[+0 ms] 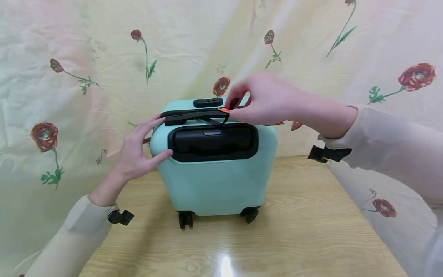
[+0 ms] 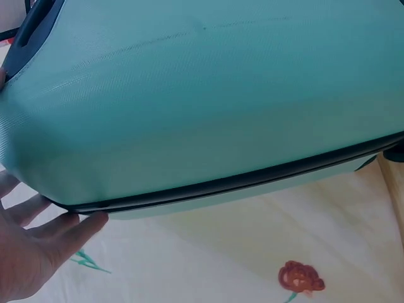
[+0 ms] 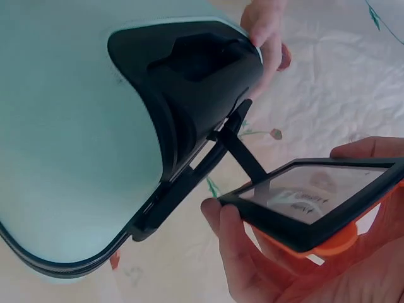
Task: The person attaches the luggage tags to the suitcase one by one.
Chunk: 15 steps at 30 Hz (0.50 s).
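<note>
A mint-green suitcase (image 1: pixel 214 184) stands upright in the head view. My left hand (image 1: pixel 136 154) rests on its upper left corner, fingers spread along the side and thumb near the black pull-handle recess (image 1: pixel 212 140). In the left wrist view those fingertips touch the black zipper seam (image 2: pixel 240 181). My right hand (image 1: pixel 268 98) pinches a luggage tag (image 3: pixel 278 224) by its edges, above the top right of the case. The tag has a black frame, a clear window and an orange back. A black strap (image 3: pixel 243 154) ties it to the carry handle (image 1: pixel 194 116).
The suitcase stands on a wood-grain table (image 1: pixel 304 215) on black wheels (image 1: pixel 185 220). A combination lock (image 1: pixel 207 102) sits behind the carry handle. Behind hangs a pale cloth (image 1: pixel 104 30) printed with red flowers.
</note>
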Tool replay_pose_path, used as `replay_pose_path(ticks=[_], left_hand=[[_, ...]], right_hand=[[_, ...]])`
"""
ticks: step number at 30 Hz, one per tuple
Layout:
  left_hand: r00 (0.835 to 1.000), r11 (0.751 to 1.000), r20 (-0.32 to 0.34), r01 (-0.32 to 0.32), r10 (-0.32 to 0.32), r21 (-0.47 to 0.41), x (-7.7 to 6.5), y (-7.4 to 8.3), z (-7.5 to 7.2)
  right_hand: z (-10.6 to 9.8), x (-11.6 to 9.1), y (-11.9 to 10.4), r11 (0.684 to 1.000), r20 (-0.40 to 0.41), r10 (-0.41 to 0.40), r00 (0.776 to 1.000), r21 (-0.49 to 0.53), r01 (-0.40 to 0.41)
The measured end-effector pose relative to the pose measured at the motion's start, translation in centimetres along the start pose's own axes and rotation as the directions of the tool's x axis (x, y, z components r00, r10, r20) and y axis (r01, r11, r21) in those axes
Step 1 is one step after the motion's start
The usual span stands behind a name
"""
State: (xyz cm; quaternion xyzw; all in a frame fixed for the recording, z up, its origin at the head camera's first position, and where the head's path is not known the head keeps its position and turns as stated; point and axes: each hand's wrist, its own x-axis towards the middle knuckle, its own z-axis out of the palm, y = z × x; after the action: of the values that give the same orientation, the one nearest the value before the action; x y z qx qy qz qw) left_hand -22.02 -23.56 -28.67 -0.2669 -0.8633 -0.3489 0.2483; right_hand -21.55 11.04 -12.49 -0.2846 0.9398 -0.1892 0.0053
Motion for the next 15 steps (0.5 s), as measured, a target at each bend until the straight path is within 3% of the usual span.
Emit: replay_pose_path(ticks=[4,9,12,15], left_hand=[[0.998,0.997,0.041,0.039,-0.042,0.073,1.5,1.9,-1.8],[0.975,0.979,0.196,0.064,-0.102,0.194,6.1,5.6,-4.7],[0.942,0.965,0.316,0.032,-0.116,0.259,8.8,7.2,-5.3],[0.887,0.949,0.438,0.005,-0.149,0.314,10.6,8.1,-5.1]], right_hand=[[0.7,-0.1,-0.8,0.997,-0.042,-0.066,0.997,-0.049,0.064],[1.4,-0.6,-1.2,0.989,-0.08,-0.118,0.99,-0.095,0.11],[1.6,-0.9,-1.3,0.986,-0.084,-0.131,0.988,-0.112,0.121],[1.7,-1.3,-1.3,0.985,-0.083,-0.135,0.987,-0.118,0.124]])
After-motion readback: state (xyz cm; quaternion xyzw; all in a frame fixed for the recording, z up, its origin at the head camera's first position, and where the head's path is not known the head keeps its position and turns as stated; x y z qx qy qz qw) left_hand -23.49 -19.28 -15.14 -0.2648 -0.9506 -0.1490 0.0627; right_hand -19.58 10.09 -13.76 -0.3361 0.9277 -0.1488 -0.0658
